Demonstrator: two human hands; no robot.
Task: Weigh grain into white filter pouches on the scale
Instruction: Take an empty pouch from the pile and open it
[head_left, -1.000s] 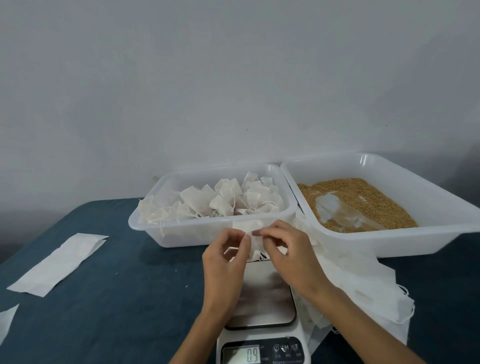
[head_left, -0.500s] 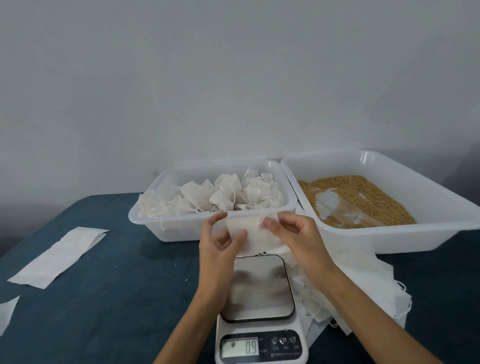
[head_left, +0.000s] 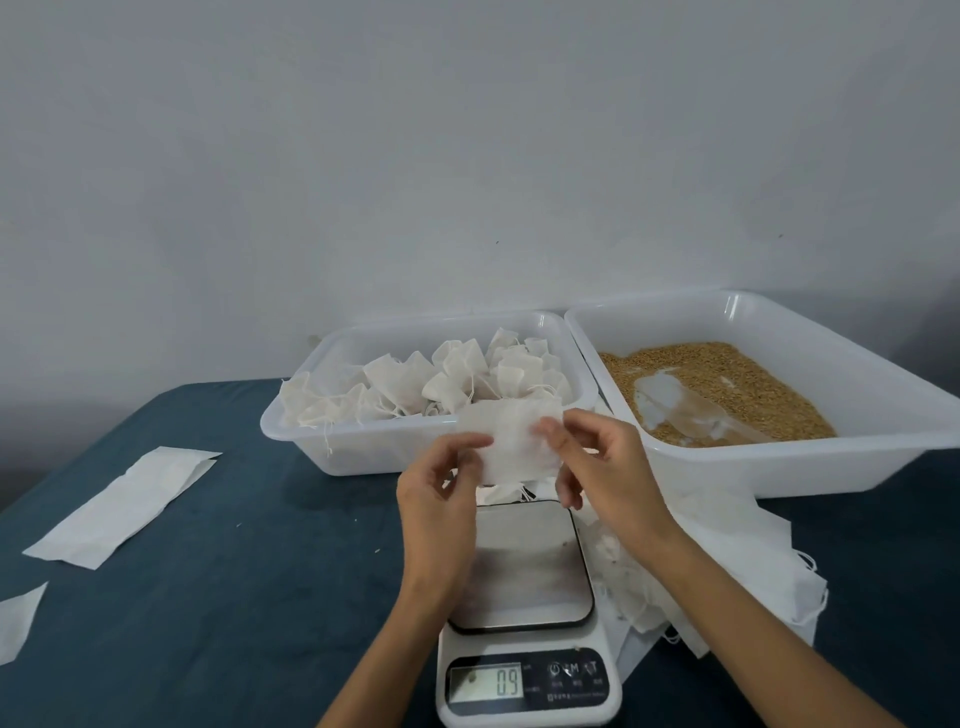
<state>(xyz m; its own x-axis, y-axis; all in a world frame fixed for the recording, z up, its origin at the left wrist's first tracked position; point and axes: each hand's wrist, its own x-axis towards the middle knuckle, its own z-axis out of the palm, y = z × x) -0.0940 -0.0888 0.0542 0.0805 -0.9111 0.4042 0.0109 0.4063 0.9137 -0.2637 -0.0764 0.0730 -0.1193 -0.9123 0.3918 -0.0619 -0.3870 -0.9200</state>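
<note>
head view, item one: filter pouch (head_left: 511, 439), thin, limp, translucent white fabric, flat rectangle, held in the air above the scale (head_left: 524, 613) and in front of the pouch tray (head_left: 363, 457). our left hand (head_left: 441, 499) pinches its left edge, our right hand (head_left: 597, 467) its right edge, thumbs in front.
risk, as we judge: the mouth may stay stuck shut, so grain (head_left: 727, 384) spills onto the steel platform; the display (head_left: 485, 682) reads 0.9, so an untared weight would mislead us.
also: empty pouch pile (head_left: 727, 561), soft, crumpled; blue cloth (head_left: 234, 545).
</note>
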